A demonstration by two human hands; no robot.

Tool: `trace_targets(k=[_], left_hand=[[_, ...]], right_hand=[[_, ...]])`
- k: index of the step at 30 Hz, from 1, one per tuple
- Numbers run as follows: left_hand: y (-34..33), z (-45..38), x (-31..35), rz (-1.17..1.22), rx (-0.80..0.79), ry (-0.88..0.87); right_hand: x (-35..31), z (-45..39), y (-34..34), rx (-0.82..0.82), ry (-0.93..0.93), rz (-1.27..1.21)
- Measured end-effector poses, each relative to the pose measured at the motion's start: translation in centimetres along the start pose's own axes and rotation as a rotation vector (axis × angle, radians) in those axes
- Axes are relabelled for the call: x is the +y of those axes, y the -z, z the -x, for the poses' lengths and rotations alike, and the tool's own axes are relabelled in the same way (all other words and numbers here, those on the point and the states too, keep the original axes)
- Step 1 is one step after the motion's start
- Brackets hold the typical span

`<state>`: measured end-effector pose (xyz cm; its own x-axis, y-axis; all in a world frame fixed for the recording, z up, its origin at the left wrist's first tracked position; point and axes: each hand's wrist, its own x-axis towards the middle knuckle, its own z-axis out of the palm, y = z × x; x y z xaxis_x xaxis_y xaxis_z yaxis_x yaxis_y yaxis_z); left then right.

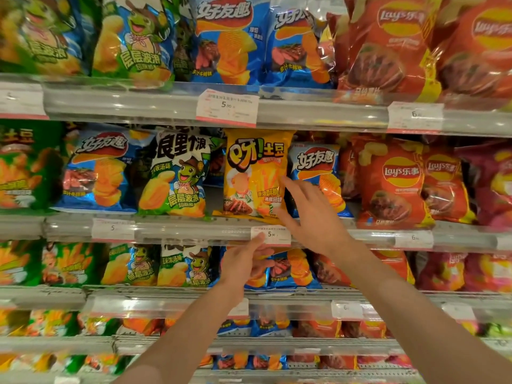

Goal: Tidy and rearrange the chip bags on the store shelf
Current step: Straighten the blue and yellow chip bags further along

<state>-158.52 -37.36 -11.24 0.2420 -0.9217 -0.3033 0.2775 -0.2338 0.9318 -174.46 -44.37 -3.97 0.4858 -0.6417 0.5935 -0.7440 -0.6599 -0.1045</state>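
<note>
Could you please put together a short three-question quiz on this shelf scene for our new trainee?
1. True or false: the right hand touches the yellow bag on its right edge.
2. Which bag stands directly left of the yellow bag? A) a red Lay's bag B) the green and white turtle bag C) a purple bag
3. Fill in: the left hand is raised just below the ____ tag on the shelf rail.

Key: 1 true; 2 B; 3 price (it reads 5.90).
</note>
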Motion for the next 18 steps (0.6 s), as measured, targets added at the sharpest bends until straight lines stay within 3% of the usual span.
trace_targets(k=[6, 13, 18], left_hand=[[0.0, 0.0, -0.1, 0.012, -0.006, -0.001], [0.1, -0.3, -0.2, 0.020, -0.019, -0.010], [0.2, -0.3, -0.3, 0.012, -0.032, -0.026]], right_hand=[[-0.9, -3.7, -1.0, -0.160, -0.111, -0.087], [-0.2, -3.6, -1.8, -0.119, -0.007, -0.020], [0.1, -3.9, -2.2, -0.148, -0.062, -0.025]])
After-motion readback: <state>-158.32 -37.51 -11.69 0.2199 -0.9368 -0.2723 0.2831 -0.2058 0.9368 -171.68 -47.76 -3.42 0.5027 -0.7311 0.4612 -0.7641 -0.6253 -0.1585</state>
